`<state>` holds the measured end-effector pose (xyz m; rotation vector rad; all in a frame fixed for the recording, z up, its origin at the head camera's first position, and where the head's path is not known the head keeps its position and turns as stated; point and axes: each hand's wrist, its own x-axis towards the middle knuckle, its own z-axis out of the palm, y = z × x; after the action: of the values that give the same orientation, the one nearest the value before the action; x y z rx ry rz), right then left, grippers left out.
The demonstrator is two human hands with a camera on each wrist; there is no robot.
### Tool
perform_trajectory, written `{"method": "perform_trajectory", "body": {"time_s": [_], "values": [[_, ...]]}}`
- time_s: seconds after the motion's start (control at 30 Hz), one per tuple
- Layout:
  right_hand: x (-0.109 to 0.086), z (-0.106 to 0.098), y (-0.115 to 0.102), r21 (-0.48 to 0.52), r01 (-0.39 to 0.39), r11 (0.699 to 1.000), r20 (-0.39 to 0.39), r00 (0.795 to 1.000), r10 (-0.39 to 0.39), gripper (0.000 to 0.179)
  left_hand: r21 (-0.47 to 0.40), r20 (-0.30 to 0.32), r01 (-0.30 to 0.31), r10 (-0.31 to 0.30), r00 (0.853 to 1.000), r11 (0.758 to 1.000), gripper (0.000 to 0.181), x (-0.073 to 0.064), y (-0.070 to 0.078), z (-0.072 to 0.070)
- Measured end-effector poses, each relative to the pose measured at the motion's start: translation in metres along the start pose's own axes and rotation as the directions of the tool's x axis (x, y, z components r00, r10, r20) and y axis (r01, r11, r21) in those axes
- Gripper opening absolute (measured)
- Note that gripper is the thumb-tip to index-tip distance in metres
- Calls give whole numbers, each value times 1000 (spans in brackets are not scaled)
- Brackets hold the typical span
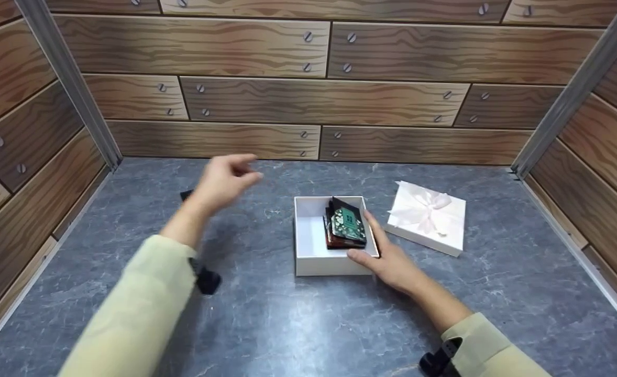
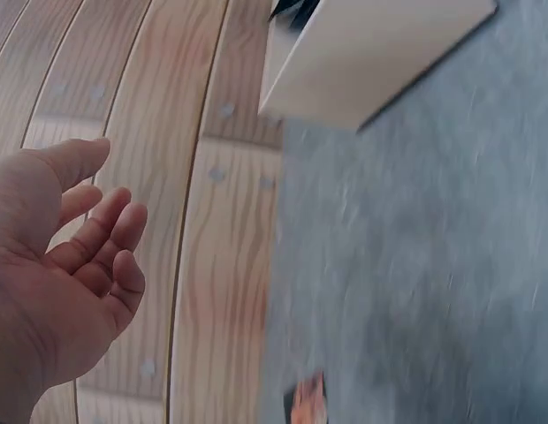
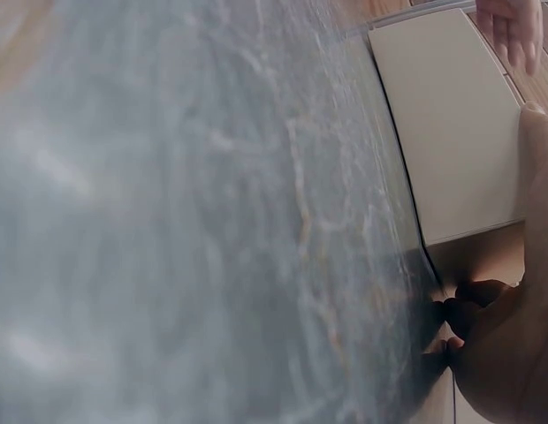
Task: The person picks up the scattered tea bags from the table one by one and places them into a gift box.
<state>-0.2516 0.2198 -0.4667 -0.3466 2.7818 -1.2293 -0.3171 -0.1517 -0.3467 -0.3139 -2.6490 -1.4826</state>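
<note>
An open white box [image 1: 334, 265] stands on the grey marbled table. Inside it, against the right wall, lies a pile of small dark flat items, the top one bearing a green floral print [image 1: 346, 224]. My right hand [image 1: 392, 264] grips the box at its near right corner, thumb at the front rim and fingers along the right side. To the left of the box, my left hand [image 1: 223, 183] is raised above the table with nothing in it, its fingers loosely bent. Partly hidden behind that wrist is a small black item [image 1: 185, 195]; a black-and-orange piece [image 2: 307, 402] shows in the left wrist view.
A white lid [image 1: 428, 217] with a pale ribbon bow lies tilted to the right of the box. Wood-patterned panels [image 1: 266, 99] enclose the table at the back and both sides, with grey metal posts [image 1: 73, 86] at the corners.
</note>
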Motion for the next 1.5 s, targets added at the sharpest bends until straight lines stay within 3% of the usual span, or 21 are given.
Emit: {"method": "perform_trajectory", "body": {"time_s": [0.27,0.5,0.77,0.97,1.07,1.3,1.5], "values": [[0,0,-3,9,12,1000,3,1000,-12,102,-24,-131,61,-64,989,998,53,-11,-37,-56],[-3,0,-3,25,4,1000,9,1000,-4,103,-29,-113,155,-157,981,988,62,-24,-76,-78],[-7,2,-2,8,-6,1000,5,1000,6,104,-34,-87,216,-218,972,976,68,-30,-117,-73],[-7,3,-1,7,9,1000,-4,1000,-9,102,-28,-52,296,-297,953,955,71,-26,-140,-68],[-6,3,0,15,15,1000,-3,1000,-15,102,-47,-58,324,-327,943,945,71,-23,-149,-65],[-5,1,-2,5,-5,1000,-6,1000,5,103,-100,-79,317,-325,942,943,69,-16,-164,-53],[-4,-1,-2,8,0,1000,-3,1000,0,104,-42,-41,363,-365,930,931,76,-11,-171,-50]]}}
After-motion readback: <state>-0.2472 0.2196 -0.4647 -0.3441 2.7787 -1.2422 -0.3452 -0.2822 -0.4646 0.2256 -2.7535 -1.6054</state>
